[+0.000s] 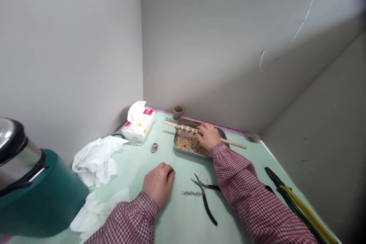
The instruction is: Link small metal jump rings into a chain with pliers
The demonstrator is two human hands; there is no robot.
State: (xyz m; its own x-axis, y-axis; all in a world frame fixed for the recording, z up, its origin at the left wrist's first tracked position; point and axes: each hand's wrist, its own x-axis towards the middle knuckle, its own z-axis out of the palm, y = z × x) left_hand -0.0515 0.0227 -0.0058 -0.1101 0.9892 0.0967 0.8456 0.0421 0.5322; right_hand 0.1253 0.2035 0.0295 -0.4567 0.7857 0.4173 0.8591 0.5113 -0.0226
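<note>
My right hand (209, 136) is over a metal tray (175, 144), its fingers closed round a thin wooden stick (236, 145) that lies across the tray. Small dark rings or beads (185, 128) sit along the stick's left part; I cannot tell which. Gold-coloured bits (183, 142) with a few red and blue pieces cover the tray floor. My left hand (160, 183) rests on the table with its fingers curled in, and their inner side is hidden. Between my arms lie pliers (204, 188) with black handles, touching or close to a short metal chain (191, 193).
A small ornament with red pieces (154, 147) lies left of the tray. Behind it are a tissue pack (139, 126) and a brown cup (178, 112). Crumpled tissue (95, 160) and a large green flask (37, 194) stand left. Yellow-green handled cutters (300, 206) lie right. Grey partitions enclose the table.
</note>
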